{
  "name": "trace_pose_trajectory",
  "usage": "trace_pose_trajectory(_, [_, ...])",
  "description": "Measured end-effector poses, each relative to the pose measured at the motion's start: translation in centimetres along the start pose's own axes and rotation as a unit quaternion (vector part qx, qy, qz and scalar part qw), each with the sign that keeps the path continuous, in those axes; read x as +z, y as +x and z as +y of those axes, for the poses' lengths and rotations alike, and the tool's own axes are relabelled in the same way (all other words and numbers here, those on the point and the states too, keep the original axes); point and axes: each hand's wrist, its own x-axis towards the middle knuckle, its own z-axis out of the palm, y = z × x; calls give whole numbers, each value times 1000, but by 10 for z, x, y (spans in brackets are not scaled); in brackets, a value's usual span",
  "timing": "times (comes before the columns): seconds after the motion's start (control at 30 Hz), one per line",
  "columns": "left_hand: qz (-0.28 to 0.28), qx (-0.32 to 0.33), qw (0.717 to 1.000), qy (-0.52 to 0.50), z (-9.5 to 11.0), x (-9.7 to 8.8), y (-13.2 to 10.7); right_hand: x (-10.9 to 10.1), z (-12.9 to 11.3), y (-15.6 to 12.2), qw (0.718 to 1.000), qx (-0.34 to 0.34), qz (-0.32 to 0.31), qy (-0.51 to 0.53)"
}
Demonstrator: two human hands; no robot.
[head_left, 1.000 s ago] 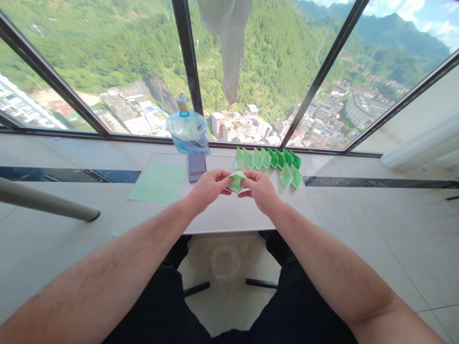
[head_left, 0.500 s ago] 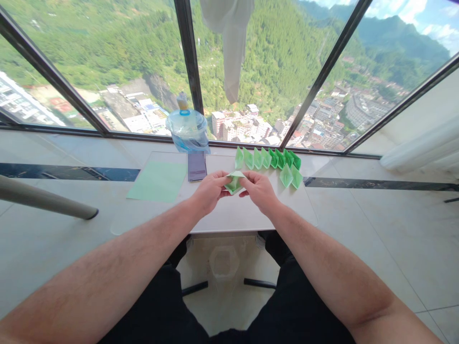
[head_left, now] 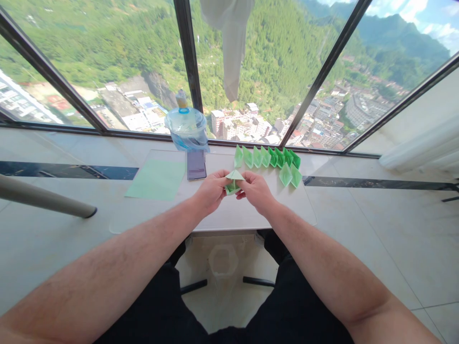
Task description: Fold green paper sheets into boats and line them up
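Observation:
Between my two hands is a pale green folded paper piece (head_left: 234,177), held above the white table (head_left: 229,215). Its upper flap comes to a point, and a hollow shows below the flap. My left hand (head_left: 212,190) pinches its left side, and my right hand (head_left: 256,188) pinches its right side; both are closed. Some fingers are hidden behind the paper. Beyond my right hand stands a row of folded green paper boats (head_left: 257,157), pale on the left and darker on the right. Two more pale paper boats (head_left: 286,176) sit in front of that row.
A flat light green paper sheet (head_left: 156,180) lies on the table's left side. Near it is a phone (head_left: 196,165), with a clear blue-tinted plastic bottle (head_left: 185,126) behind. Windows rise past the far edge. A grey pole (head_left: 46,196) juts in from the left.
The folded paper has tilted between my fingers: its top flap now points up and faces me, where the open hollow showed before. Both hands keep their grip in nearly the same place.

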Motion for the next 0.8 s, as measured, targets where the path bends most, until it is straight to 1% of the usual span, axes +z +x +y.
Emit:
trace_pose_trajectory(0.1, [6, -5, 1000, 20, -5, -2, 2, 0, 1, 0, 999, -8, 25, -40])
trace_pose_trajectory(0.23, [-6, 2, 998, 68, -8, -9, 6, -5, 7, 4, 991, -54, 75, -95])
trace_pose_trajectory(0.33, [-20, 2, 995, 101, -5, -15, 6, -8, 9, 7, 990, -56, 89, -94])
trace_pose_trajectory(0.43, [-38, -9, 992, 121, -1, -20, 6, -8, 10, 8, 993, -36, 87, -72])
trace_pose_trajectory(0.5, [-43, -14, 988, 151, 0, -23, 6, -7, 9, 8, 995, -20, 74, -62])
trace_pose_trajectory(0.57, [-30, -11, 981, 189, -1, -24, 7, -6, 9, 7, 996, -13, 52, -65])
trace_pose_trajectory(0.63, [-8, -3, 975, 221, -4, -23, 8, -6, 10, 6, 996, -22, 37, -83])
trace_pose_trajectory(0.73, [20, 8, 967, 255, -7, -22, 9, -6, 11, 6, 993, -30, 35, -106])
trace_pose_trajectory(0.8, [31, 4, 964, 263, -6, -21, 8, -8, 12, 8, 994, -22, 33, -101])
